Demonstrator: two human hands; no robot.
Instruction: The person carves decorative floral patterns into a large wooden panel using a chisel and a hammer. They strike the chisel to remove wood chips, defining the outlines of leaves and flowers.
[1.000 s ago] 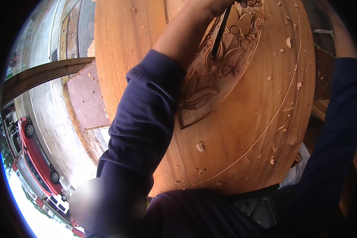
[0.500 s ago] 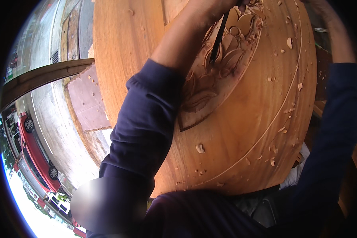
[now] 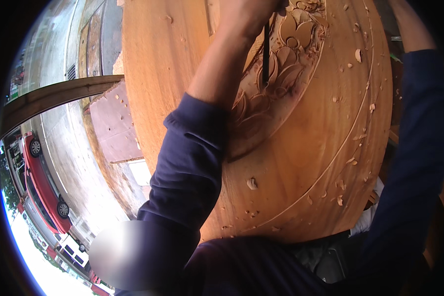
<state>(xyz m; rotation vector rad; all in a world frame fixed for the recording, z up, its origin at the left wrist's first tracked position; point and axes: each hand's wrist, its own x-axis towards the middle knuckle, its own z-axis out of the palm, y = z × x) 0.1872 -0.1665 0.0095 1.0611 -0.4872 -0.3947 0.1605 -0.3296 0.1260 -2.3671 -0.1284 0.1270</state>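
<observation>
Head view: a dark chisel (image 3: 266,54) is gripped by the left hand (image 3: 246,10), which is closed round its upper end right at the top edge of the picture, so only part of the fist is seen. The blade runs straight down from under the hand and its tip is set into the carved flower relief (image 3: 286,64), just below the hand and a bit toward the right hand's side. The right hand itself is cut off by the frame; only the forearm (image 3: 404,24) is seen going up past the far rim, so its state can't be told. The chisel looks stiff, slim and light, probably sharp at the tip, best held high on the shank like it is now. The round wooden tabletop (image 3: 301,163) looks heavy and rigid, littered with wood chips (image 3: 251,183) below the hand, and the raised petals could probably be chipped if struck carelessly.
</observation>
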